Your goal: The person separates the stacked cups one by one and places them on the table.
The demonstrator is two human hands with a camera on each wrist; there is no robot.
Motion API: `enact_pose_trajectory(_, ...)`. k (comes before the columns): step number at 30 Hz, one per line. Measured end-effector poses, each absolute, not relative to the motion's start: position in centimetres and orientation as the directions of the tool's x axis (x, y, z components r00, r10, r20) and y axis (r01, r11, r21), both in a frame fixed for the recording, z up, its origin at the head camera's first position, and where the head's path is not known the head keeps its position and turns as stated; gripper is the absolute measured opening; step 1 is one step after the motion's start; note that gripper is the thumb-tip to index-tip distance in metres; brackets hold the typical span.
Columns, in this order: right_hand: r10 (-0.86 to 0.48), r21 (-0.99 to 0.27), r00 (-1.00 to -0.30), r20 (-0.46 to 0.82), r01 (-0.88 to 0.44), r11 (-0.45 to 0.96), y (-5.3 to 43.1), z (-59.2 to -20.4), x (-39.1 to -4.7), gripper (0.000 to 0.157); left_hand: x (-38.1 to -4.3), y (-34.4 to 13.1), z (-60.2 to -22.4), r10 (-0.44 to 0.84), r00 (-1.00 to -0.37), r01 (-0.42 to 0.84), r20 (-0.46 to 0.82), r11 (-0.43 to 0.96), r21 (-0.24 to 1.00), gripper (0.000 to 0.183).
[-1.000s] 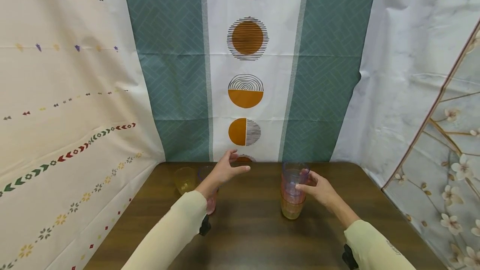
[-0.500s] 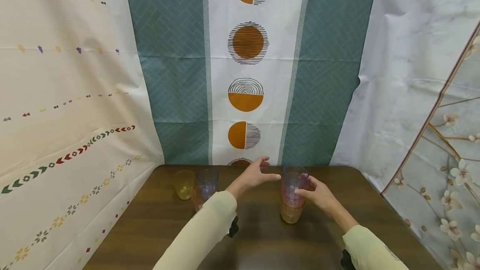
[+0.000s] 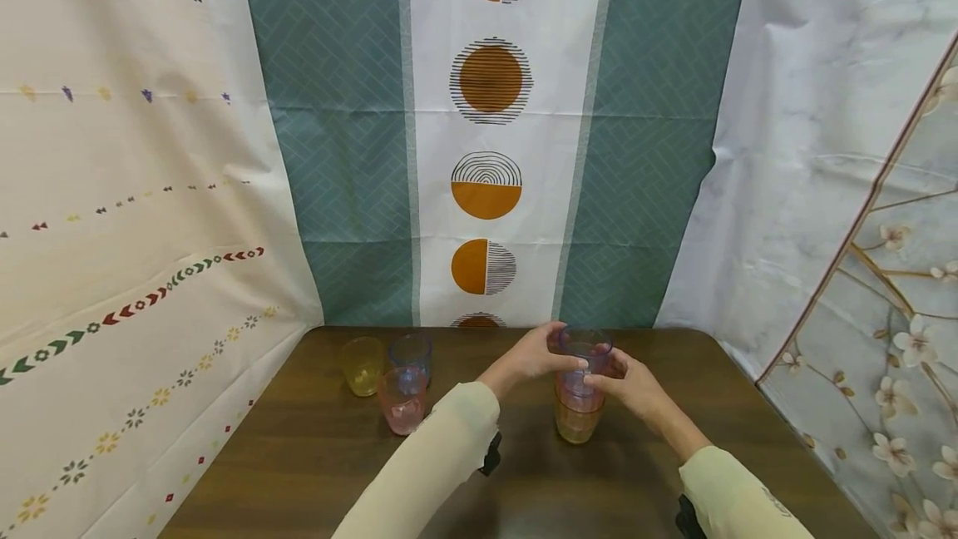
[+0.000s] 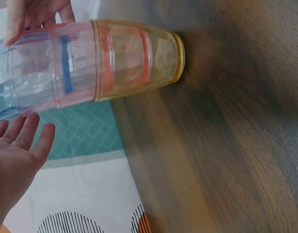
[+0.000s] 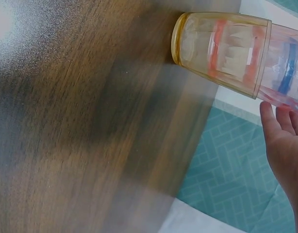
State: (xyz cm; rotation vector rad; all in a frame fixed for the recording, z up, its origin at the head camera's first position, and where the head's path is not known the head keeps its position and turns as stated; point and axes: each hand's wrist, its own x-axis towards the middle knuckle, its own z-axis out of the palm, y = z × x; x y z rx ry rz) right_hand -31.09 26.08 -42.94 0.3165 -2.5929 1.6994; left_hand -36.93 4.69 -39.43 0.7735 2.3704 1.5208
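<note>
A stack of tumblers stands upright on the table: a yellow tumbler [image 3: 576,424] at the bottom, a pink tumbler [image 4: 78,92] nested in it, and a blue tumbler [image 3: 586,348] on top. From the left, my left hand [image 3: 533,353] holds the blue tumbler near its rim, thumb in front and fingers behind. On the other side my right hand [image 3: 634,385] grips the upper stack, its thumb across the front. Right-hand fingertips [image 5: 268,109] show beside the pink tumbler in the right wrist view. The stack partly hides the far fingers.
To the left, another yellow tumbler [image 3: 362,368], a blue tumbler [image 3: 410,356] and a pink tumbler [image 3: 402,406] stand separately, close together. The brown wooden table [image 3: 516,481] meets a patterned curtain [image 3: 636,215] at its back edge.
My left hand has moved right, from beside the separate tumblers to the blue tumbler on the stack. My right hand has kept its hold on the stack, which stays in place.
</note>
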Motion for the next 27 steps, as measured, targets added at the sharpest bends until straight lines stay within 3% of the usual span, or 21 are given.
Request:
enact_pose_trajectory(12,-0.175,-0.898,-0.974,0.145,-0.204,0.39,26.11,-42.82,-31.46,0.069,-36.87,5.23,-39.41,0.494,-0.866,0.281,0.08,0.347,0.895,0.082)
enact_pose_trajectory(27,-0.164,-0.894,-0.98,0.11,-0.169,0.415,26.23,-42.81,-31.38,0.074,-37.1,5.33,-39.47,0.488,-0.864,0.333,0.121,0.375,0.865,0.075)
